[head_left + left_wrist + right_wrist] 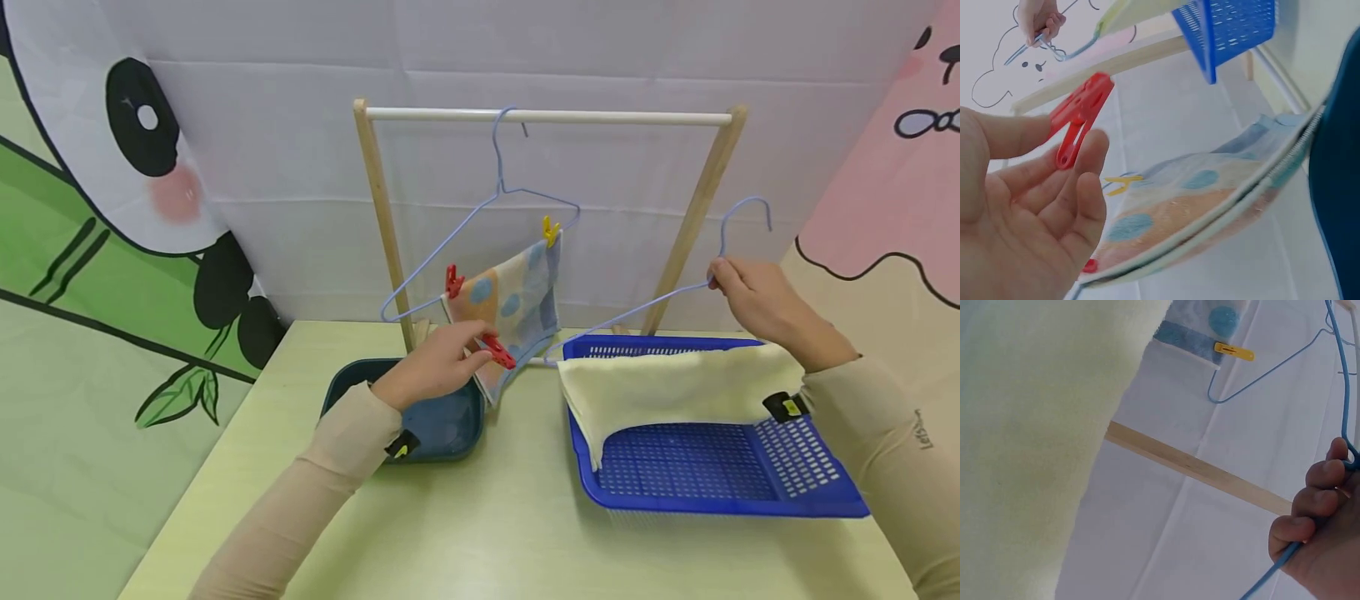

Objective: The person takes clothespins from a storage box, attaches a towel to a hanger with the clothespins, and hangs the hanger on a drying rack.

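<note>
My left hand (pixel 442 362) pinches a red clothespin (pixel 498 352) between thumb and fingers, over the dark teal basin (pixel 450 429). At the neck of a blue wire hanger (pixel 637 312), my right hand (pixel 765 304) grips the wire. A pale yellow cloth (pixel 675 387) drapes over that hanger's lower bar, above the blue basket (pixel 712 504). Behind my left hand, a patterned towel (pixel 517 296) hangs from a second blue hanger (pixel 442 244) on the rack. A red clothespin (pixel 453 282) and a yellow clothespin (pixel 551 232) clip it there.
The drying rack has a white top rod (pixel 622 117) and wooden legs (pixel 693 217); it stands at the back of the light table (pixel 510 517). A white backdrop (pixel 300 150) rises behind it. Cartoon-printed panels flank both sides.
</note>
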Motion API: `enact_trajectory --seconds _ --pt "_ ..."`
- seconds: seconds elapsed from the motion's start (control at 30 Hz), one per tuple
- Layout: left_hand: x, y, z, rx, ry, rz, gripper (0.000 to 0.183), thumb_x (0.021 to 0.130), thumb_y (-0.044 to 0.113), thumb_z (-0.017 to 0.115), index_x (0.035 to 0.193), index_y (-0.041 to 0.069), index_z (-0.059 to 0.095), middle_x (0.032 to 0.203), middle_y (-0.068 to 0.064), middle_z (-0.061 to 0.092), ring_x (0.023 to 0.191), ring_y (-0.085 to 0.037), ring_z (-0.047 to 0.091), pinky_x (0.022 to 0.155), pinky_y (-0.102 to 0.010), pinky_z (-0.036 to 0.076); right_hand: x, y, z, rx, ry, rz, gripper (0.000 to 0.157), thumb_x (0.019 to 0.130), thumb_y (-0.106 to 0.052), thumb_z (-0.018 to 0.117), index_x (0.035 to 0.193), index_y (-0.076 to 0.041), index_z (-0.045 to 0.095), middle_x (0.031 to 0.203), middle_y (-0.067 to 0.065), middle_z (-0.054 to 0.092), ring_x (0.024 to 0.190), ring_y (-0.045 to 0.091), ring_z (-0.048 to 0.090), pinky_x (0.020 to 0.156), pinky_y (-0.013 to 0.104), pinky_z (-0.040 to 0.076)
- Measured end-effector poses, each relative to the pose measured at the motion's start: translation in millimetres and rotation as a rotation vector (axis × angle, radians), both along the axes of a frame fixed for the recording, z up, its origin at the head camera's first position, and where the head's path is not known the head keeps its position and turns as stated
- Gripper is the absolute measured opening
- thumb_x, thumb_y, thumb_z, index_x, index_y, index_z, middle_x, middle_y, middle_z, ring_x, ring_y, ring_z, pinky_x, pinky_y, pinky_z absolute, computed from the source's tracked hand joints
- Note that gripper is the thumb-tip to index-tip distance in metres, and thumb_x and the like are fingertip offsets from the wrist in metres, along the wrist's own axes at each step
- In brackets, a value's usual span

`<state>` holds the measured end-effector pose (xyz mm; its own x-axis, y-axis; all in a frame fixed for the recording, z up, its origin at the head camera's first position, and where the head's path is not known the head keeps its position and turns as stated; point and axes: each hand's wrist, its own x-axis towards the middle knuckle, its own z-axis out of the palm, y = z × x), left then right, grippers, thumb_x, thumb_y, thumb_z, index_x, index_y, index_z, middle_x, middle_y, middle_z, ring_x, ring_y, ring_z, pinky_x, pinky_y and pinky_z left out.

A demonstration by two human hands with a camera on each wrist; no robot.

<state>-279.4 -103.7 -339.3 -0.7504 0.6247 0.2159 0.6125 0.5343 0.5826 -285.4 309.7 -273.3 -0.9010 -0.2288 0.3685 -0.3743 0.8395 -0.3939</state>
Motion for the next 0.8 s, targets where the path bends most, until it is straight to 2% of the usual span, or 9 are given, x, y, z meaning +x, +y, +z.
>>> enact_trajectory --seconds 0.2,0.43,0.67,0.8 --pt "-3.3 6 5.8 0.075 0.090 -0.031 0.028 0.096 0.014 0.056 0.120 0.002 0.057 0.114 -0.007 0.059 0.092 -0.016 0.061 0.078 -0.031 0.050 4.6 -6 7.6 -0.003 0.026 -0.029 0.044 0.104 -0.026 0.025 0.097 0.001 0.060 0.071 0.009 0.045 0.062 0.024 0.034 0.061 0.037 0.028" --pt "-4.4 13 13.4 0.116 0.179 -0.046 0.029 0.092 0.012 0.063 0.117 -0.001 0.060 0.109 -0.008 0.063 0.090 -0.016 0.062 0.076 -0.031 0.050 7.5 -15 14.6 0.014 0.053 -0.025 0.046 0.104 -0.027 0.025 0.098 0.003 0.059 0.066 0.010 0.045 0.062 0.027 0.038 0.062 0.041 0.030" --pt "-2.7 19 23.9 0.182 0.210 0.000 0.029 0.090 0.012 0.063 0.116 0.000 0.061 0.104 -0.007 0.064 0.088 -0.015 0.062 0.076 -0.032 0.050 6.6 -22 21.4 0.003 0.096 -0.052 0.047 0.104 -0.027 0.024 0.095 0.003 0.058 0.068 0.013 0.048 0.066 0.031 0.042 0.063 0.042 0.031" --pt "-3.3 22 26.6 0.216 0.285 0.010 0.026 0.090 0.013 0.061 0.112 0.000 0.064 0.107 -0.010 0.063 0.095 -0.018 0.056 0.079 -0.032 0.048 7.1 -29 25.6 -0.018 0.121 -0.069 0.047 0.104 -0.028 0.024 0.093 0.003 0.057 0.067 0.014 0.048 0.064 0.031 0.041 0.061 0.041 0.030"
